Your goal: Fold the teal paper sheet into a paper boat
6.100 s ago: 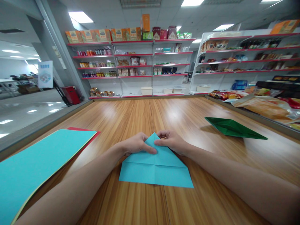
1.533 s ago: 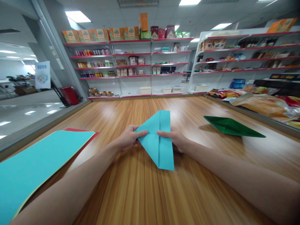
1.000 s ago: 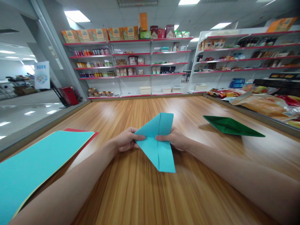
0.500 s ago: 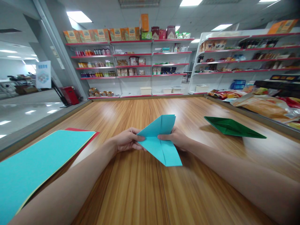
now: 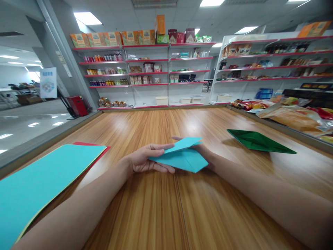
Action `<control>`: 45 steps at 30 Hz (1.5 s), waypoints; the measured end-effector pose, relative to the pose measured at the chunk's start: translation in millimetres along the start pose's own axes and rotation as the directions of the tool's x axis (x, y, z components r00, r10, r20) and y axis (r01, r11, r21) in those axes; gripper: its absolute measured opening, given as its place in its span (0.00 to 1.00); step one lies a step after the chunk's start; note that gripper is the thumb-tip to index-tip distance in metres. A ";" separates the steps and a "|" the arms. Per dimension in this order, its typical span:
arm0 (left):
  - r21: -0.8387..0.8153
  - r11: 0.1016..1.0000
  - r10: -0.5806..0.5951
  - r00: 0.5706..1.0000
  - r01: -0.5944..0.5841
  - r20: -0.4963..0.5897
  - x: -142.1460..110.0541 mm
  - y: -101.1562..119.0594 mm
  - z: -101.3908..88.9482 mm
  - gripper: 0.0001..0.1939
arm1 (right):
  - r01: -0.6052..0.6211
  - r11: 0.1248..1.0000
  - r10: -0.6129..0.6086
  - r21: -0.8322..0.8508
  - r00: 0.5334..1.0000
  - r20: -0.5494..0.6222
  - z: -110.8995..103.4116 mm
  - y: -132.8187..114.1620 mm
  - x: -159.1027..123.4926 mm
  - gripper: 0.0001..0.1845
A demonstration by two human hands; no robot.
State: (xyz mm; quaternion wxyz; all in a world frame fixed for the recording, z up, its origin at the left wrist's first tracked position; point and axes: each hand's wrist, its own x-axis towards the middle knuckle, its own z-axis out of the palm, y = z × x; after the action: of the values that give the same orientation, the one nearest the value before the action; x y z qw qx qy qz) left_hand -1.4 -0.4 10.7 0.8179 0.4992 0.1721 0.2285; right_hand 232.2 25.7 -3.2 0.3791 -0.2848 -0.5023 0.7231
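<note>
Between our two hands, the paper [image 5: 186, 161] looks narrower and more folded than a moment ago, its upper and lower flaps drawn toward each other along the middle crease. Our right thumb no longer shows laid across that crease, and our right hand [image 5: 207, 153] now sits mostly behind the wide end. We take this to mean that the lengthwise fold is being worked but is not yet complete, since a gap shows between the two flaps.

At the pointed end, our left hand [image 5: 142, 159] pinches the paper, thumb on top and fingers spread underneath. From that pinch the paper reaches out to our right, widening as it nears the other hand. Of the right-hand grip we see little (a fingertip pokes out beyond the upper flap, and the paper covers much of the rest), so we cannot tell whether it pinches or only supports.

Below the grip runs the table [image 5: 145, 215]; whether our knuckles touch it, we cannot tell. To the right of the grip, well apart, rests a green piece [image 5: 260, 141]; to the left lies a stack [image 5: 57, 173] of coloured sheets, untouched by our fingers.
</note>
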 end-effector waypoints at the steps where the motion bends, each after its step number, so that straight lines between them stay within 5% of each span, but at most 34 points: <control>1: 0.011 0.998 0.063 0.996 -0.063 -0.063 1.6 0.2 1.7 0.33 | 0.021 0.997 -0.022 0.071 1.000 0.005 -1.7 -0.4 1.4 0.18; 5: 0.125 0.957 0.291 0.895 -0.263 -0.338 12.7 -2.7 5.8 0.23 | 0.029 0.986 -0.037 0.165 0.998 0.046 -2.7 2.1 2.5 0.14; 9: 0.191 0.919 0.393 0.815 -0.344 -0.426 23.3 -9.6 4.7 0.17 | 0.085 0.989 -0.098 0.123 0.990 0.105 6.4 8.5 -1.2 0.18; 13: 0.257 0.919 0.387 0.806 -0.299 -0.448 28.6 -17.0 6.4 0.16 | 0.193 0.978 -0.195 0.079 0.980 0.027 10.1 12.1 -0.6 0.08; 19: 0.365 0.906 0.388 0.763 -0.214 -0.517 32.8 -23.3 9.3 0.15 | 0.196 0.980 -0.196 0.029 0.981 0.011 9.9 11.5 1.1 0.15; 22: 0.365 0.913 0.361 0.777 -0.182 -0.516 33.2 -24.5 9.5 0.16 | 0.205 0.979 -0.205 -0.001 0.979 -0.026 10.6 12.7 2.0 0.17; 29: 0.245 0.967 0.157 0.918 -0.069 -0.363 28.6 -23.7 14.5 0.21 | 0.212 0.976 -0.216 -0.056 0.972 -0.093 7.3 15.4 2.8 0.19; 45: 0.240 0.970 0.125 0.928 -0.040 -0.352 26.0 -21.3 19.0 0.21 | 0.239 0.967 -0.255 -0.091 0.915 -0.311 7.3 6.2 1.9 0.21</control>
State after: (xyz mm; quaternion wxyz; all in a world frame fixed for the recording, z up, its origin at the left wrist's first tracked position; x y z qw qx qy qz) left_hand 34.3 -8.7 -1.4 0.6983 0.5459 0.3247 0.3300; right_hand 223.8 22.2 -6.7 0.5365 -0.3420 -0.4843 0.6006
